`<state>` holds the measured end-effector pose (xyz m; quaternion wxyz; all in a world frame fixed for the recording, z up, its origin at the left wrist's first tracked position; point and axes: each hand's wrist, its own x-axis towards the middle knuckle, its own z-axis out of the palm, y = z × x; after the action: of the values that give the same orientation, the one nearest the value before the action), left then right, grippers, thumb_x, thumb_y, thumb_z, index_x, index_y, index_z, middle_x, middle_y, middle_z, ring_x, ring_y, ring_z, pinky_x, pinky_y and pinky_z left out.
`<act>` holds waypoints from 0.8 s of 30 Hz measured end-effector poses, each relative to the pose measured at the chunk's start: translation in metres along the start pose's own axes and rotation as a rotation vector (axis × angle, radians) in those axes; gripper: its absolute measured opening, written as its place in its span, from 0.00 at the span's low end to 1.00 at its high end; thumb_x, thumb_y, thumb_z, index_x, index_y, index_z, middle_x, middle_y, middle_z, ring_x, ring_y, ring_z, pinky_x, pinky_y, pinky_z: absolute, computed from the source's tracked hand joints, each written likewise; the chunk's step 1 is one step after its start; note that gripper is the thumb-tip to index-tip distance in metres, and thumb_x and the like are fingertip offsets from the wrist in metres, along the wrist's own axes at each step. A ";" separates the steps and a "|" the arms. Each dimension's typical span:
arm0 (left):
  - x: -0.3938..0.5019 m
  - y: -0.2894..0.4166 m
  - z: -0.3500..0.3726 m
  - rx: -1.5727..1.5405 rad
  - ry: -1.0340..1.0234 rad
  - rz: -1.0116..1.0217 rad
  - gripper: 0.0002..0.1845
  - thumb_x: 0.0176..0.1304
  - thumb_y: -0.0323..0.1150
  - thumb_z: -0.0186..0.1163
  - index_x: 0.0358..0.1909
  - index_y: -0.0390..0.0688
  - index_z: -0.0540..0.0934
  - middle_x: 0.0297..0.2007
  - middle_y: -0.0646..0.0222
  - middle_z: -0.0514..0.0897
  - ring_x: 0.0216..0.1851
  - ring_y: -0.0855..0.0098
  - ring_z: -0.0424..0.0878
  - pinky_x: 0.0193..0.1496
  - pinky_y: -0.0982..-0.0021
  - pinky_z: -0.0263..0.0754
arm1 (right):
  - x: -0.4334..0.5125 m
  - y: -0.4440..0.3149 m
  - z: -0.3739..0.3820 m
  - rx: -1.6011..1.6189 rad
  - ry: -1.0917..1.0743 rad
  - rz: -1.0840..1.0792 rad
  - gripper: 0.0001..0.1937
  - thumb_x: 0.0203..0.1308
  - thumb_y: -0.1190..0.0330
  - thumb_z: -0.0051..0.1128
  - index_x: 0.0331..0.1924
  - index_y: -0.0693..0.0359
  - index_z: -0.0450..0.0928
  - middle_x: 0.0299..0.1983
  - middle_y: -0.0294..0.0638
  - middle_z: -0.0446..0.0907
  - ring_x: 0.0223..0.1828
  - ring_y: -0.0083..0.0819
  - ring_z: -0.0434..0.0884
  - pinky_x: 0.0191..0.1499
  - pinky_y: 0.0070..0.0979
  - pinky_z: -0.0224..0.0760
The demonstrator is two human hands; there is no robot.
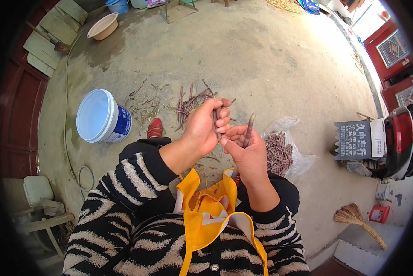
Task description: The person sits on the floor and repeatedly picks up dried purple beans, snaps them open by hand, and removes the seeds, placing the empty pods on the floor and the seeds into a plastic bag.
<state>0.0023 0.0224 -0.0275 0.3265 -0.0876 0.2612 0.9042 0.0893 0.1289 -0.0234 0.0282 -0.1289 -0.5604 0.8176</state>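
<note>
My left hand (206, 126) is closed around a purple long bean (216, 119), whose thin tip pokes out past the fingers. Close beside it, my right hand (246, 151) pinches the bean's lower end between thumb and forefinger. A purple bean piece (250, 129) with a pale tip also stands up from my right fingers. On the concrete beyond my left hand lies a loose pile of whole purple beans (187, 103). Short broken bean pieces (279, 153) fill a clear plastic bag (301, 160) to the right of my right hand.
Bean scraps (146, 108) litter the floor by a white and blue bucket (95, 115). A yellow apron (206, 224) lies bunched at my lap. Farther off are a pink basin (103, 27), a hose (67, 89), a straw broom (351, 214) and a parked scooter (401, 138).
</note>
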 end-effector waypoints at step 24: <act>-0.012 0.025 0.019 0.671 -0.064 -0.144 0.13 0.66 0.37 0.55 0.42 0.36 0.76 0.16 0.83 0.60 0.14 0.88 0.53 0.17 0.83 0.46 | -0.001 -0.006 -0.009 -0.282 -0.036 0.087 0.06 0.58 0.73 0.58 0.37 0.65 0.75 0.25 0.31 0.75 0.25 0.13 0.71 0.28 0.12 0.63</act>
<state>-0.0040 0.0093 0.0027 0.4079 0.0348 0.5270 0.7448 0.0918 0.1391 -0.0204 -0.0358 -0.1414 -0.6641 0.7333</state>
